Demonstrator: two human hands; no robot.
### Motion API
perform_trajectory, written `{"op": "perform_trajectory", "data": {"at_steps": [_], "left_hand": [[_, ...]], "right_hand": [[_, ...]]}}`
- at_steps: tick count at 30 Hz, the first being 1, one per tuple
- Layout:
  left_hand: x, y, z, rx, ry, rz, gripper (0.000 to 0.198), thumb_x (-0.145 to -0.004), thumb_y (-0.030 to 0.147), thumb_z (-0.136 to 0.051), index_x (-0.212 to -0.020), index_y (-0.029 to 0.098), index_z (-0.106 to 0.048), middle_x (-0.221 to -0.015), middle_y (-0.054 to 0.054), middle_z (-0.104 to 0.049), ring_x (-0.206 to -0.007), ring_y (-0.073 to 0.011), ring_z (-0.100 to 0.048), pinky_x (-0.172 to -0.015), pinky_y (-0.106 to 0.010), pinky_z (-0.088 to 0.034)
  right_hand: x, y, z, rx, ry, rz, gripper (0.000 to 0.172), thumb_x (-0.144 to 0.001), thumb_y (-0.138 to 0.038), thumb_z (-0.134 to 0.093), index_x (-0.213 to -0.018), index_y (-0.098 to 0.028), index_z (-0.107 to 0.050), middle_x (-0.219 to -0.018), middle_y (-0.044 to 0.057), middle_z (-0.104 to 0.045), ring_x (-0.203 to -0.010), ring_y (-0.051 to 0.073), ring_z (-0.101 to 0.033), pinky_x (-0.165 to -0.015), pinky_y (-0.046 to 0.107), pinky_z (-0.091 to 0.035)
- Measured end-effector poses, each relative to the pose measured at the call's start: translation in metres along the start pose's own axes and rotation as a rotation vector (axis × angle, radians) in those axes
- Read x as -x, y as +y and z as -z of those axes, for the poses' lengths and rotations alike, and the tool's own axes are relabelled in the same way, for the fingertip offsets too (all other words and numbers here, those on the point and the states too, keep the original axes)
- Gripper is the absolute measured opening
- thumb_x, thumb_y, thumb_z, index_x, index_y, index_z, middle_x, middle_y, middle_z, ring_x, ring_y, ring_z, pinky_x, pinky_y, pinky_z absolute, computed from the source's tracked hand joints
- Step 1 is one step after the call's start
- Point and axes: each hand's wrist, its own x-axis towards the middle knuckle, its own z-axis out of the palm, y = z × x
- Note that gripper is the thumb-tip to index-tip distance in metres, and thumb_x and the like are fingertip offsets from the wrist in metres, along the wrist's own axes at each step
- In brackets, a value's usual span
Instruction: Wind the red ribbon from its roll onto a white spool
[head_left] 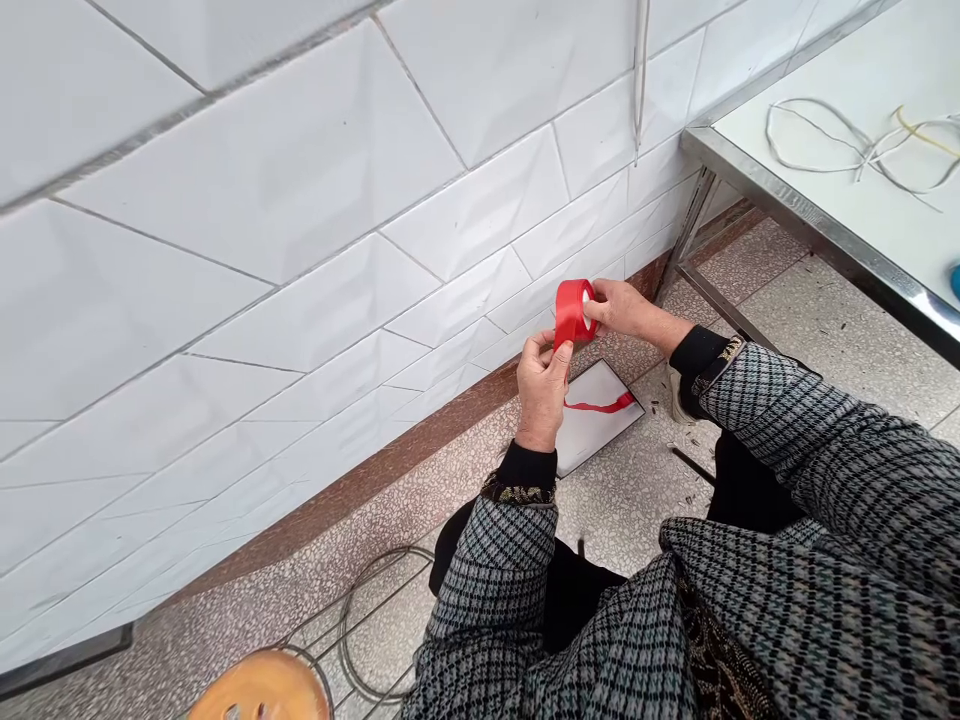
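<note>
Both of my hands are at a roll of glossy red ribbon (568, 305) in front of the tiled wall. My right hand (615, 305) grips the roll from its right side, with fingers at the white core. Below and to the left, my left hand (544, 385) pinches the ribbon's hanging length between thumb and fingers. A white rectangular panel with a dark edge (592, 450) lies on the floor beneath. From my left hand a strip of red ribbon (596, 406) runs down across this panel to its right edge.
At the upper right stands a metal-framed table (832, 210) with loose white wires (859, 150) on top. A round orange-brown seat (262, 690) and a loop of grey cable (345, 625) are at the lower left. White tiled wall (262, 230) fills the left.
</note>
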Motion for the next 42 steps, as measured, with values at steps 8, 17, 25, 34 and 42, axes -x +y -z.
{"op": "perform_trajectory", "data": {"at_steps": [8,17,25,34,42], "left_hand": [[0.006,-0.004,-0.003,0.038,-0.066,-0.046,0.059,-0.078,0.075,-0.094,-0.086,0.021,-0.071,-0.049,0.013,-0.036,-0.039,-0.006,-0.027,-0.041,-0.023,-0.021],[-0.002,-0.018,-0.002,-0.133,-0.032,-0.081,0.045,-0.089,0.063,-0.087,-0.082,0.02,-0.075,-0.055,0.006,-0.051,-0.055,-0.0116,-0.043,-0.055,-0.026,-0.034],[-0.001,-0.015,-0.001,-0.179,0.015,-0.107,0.04,-0.085,0.049,-0.09,-0.073,0.021,-0.066,-0.062,0.004,-0.059,-0.061,-0.0113,-0.048,-0.062,-0.025,-0.041],[-0.002,-0.01,-0.003,-0.151,0.05,-0.1,0.028,-0.087,0.03,-0.09,-0.09,0.022,-0.063,-0.061,0.008,-0.057,-0.053,-0.0092,-0.046,-0.056,-0.023,-0.038],[-0.001,0.003,0.005,-0.308,-0.048,-0.242,0.045,-0.087,0.014,-0.087,-0.129,0.027,-0.078,-0.059,0.011,-0.055,-0.054,-0.0127,-0.049,-0.062,-0.025,-0.044]], "right_hand": [[0.001,-0.003,-0.006,-0.273,-0.056,-0.156,0.024,-0.107,-0.004,-0.065,-0.088,-0.018,-0.064,-0.063,0.0,-0.07,-0.053,0.015,-0.068,-0.052,0.021,-0.058],[0.008,-0.005,-0.012,-0.693,-0.267,-0.357,0.032,-0.12,-0.024,-0.058,-0.094,-0.016,-0.074,-0.064,0.007,-0.075,-0.054,0.015,-0.069,-0.055,0.02,-0.062],[0.007,0.002,-0.015,-0.872,-0.437,-0.427,0.033,-0.122,-0.042,-0.063,-0.104,-0.018,-0.077,-0.065,0.003,-0.075,-0.048,0.013,-0.063,-0.048,0.018,-0.056],[-0.001,0.009,-0.013,-0.899,-0.548,-0.412,0.039,-0.121,-0.04,-0.063,-0.088,-0.02,-0.067,-0.061,0.0,-0.071,-0.047,0.011,-0.063,-0.045,0.016,-0.053],[0.008,0.002,-0.006,-0.805,-0.492,-0.467,0.034,-0.114,-0.04,-0.074,-0.087,-0.02,-0.071,-0.055,-0.001,-0.065,-0.046,0.013,-0.059,-0.046,0.017,-0.052]]}}
